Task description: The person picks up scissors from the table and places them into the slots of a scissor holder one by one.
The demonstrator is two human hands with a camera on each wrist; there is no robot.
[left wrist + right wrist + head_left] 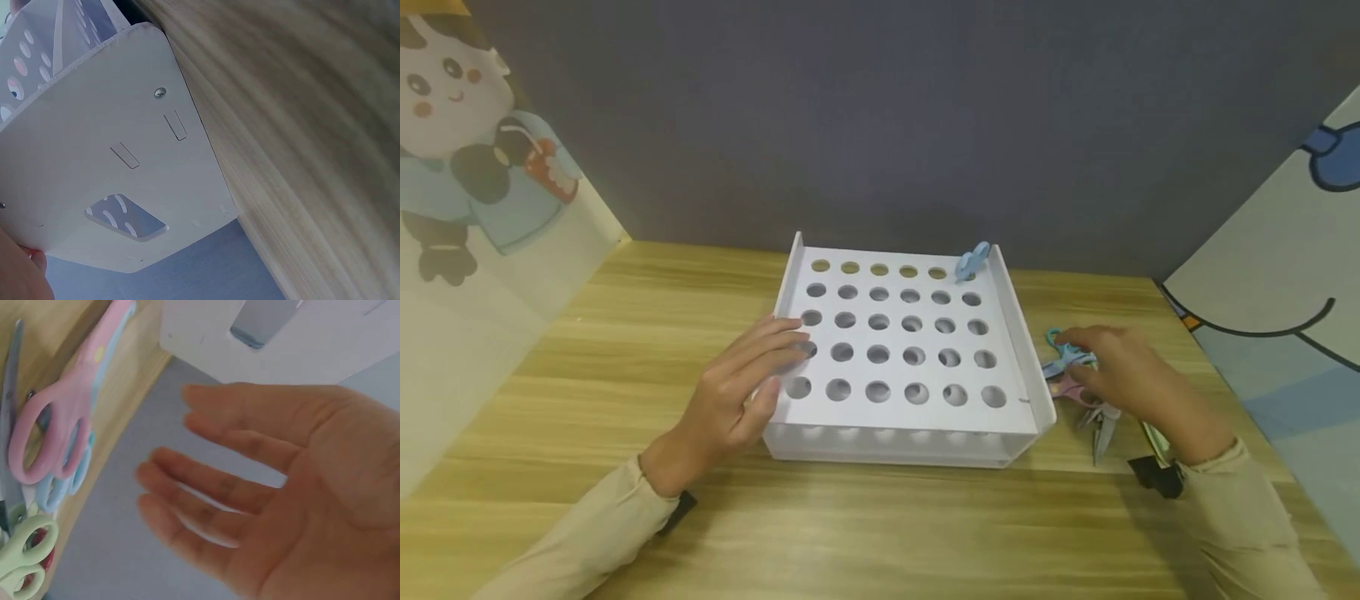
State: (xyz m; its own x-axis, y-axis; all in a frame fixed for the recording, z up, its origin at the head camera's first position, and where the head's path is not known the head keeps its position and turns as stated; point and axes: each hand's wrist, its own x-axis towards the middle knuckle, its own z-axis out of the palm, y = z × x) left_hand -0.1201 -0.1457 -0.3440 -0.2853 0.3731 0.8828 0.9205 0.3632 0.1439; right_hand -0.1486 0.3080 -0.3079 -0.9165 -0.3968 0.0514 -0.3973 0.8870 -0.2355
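Observation:
A white rack [895, 337] with rows of round holes stands on the table, and light blue scissors [972, 262] sit handles-up at its back right hole. My left hand [730, 392] rests over the rack's left edge with fingers extended. To the right of the rack, my right hand [1123, 375] hovers by a pile of scissors. In the right wrist view that hand [281, 494] has spread, slightly bent fingers and an empty palm. Pink scissors [53, 428] and green-handled scissors [28, 553] lie beside it. Blue scissors [1067, 358] are partly hidden by my right hand.
The rack's side panel [112, 162] shows slots and a cut-out. Metal blades [1103, 433] point toward the table's front. A grey partition [880, 125] closes the back, with printed panels on both sides. The wooden table [865, 533] extends in front of the rack.

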